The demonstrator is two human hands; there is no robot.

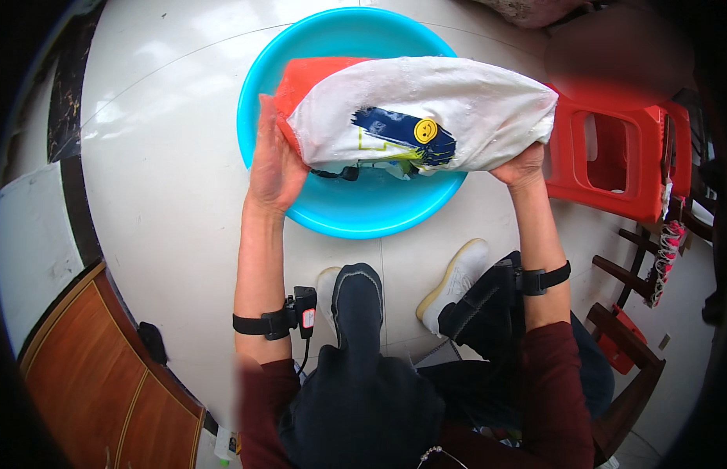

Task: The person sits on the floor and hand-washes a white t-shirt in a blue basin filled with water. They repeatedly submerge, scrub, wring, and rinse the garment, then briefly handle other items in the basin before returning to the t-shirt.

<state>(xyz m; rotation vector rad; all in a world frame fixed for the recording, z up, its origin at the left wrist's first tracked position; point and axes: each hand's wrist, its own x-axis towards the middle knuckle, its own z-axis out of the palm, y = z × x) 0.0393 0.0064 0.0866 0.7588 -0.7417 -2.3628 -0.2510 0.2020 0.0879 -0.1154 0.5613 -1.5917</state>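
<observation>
A wet white garment (486, 117) with an orange part (316, 76) stretches between my two hands above a turquoise plastic basin (375, 233). Its front bears a navy brushstroke print with a yellow smiley face (425, 131). My left hand (277, 167) holds the garment's left end, fingers pointing away from me and partly extended; the cloth covers its thumb. At the other end, my right hand (523, 165) holds the white cloth from the near side, its fingers hidden beneath. Under the garment's near edge, a dark item (343, 173) shows in the basin.
A red plastic stool (627, 164) stands right of the basin, beside dark wooden furniture (639, 346). A wooden panel (99, 375) lies at lower left. My white shoes (457, 281) rest on the tiled floor (164, 193) before the basin.
</observation>
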